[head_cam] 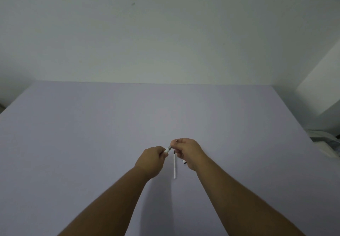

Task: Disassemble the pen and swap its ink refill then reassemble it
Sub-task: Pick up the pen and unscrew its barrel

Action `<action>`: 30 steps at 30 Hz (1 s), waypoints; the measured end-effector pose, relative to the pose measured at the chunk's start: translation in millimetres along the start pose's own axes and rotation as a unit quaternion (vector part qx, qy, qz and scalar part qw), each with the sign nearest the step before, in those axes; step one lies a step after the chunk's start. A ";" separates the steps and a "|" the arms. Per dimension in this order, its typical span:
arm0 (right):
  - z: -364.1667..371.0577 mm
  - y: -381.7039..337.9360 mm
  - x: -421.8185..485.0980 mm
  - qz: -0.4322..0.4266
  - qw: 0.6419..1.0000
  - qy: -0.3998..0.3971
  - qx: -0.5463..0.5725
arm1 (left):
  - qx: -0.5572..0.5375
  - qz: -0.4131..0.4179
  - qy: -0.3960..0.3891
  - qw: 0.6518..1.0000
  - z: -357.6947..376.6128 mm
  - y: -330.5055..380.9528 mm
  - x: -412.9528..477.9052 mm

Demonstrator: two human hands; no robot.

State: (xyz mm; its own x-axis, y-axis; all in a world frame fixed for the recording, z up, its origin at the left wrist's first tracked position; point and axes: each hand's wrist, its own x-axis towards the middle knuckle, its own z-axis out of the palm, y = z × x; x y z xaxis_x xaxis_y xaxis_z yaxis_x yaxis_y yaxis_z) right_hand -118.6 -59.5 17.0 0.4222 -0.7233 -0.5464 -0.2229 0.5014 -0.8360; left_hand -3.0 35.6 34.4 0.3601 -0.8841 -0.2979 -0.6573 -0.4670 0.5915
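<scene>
Gripping white pen (168, 149) lower centre: left hand (153, 159) pinching barrel, right hand (187, 152) pinching tip. Spare refill (174, 165) lying below. Parts looking light, slippery, thin; hold near joint.

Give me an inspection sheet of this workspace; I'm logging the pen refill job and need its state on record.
Surface: pale lilac table, plain and flat.
Job's things: white pen held between both hands above the table; thin white refill lying on the table below, pointing toward the person; a small white and dark piece by the right hand, too small to identify.
Clutter: nothing seen on the table.
Hands: left hand closed around the pen's barrel; right hand pinching its metal-looking end.
Cables: nothing seen.
Surroundings: bare white wall behind; pale, unclear items past the table's right edge.
</scene>
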 end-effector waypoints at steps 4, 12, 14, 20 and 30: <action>-0.1 -2.3 -1.7 0.005 0.999 -0.024 0.021 | 0.002 -0.005 0.005 1.000 0.4 -3.3 0.9; 3.7 -6.6 -3.2 -0.024 0.999 0.013 0.039 | -0.024 -0.005 -0.009 1.000 -1.0 0.6 -0.6; 1.8 -11.0 -4.3 -0.038 0.997 0.011 0.065 | -0.034 -0.007 -0.017 0.999 -2.1 0.0 -1.2; 0.0 -15.9 -10.2 -0.047 0.998 0.012 0.051 | -0.073 -0.006 -0.029 0.997 -1.4 -0.3 -1.8; -18.6 -26.5 16.0 -0.098 0.975 0.171 0.105 | -0.091 -0.023 -0.056 0.994 3.8 -7.0 4.3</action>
State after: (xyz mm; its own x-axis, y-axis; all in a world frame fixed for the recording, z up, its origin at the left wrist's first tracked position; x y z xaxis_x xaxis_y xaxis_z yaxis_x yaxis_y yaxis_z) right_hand -122.3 -93.2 29.4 0.1121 -0.9128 -0.3928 0.0314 0.3984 -0.9167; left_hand 0.6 35.0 26.1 0.3050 -0.8628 -0.4032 -0.5069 -0.5055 0.6982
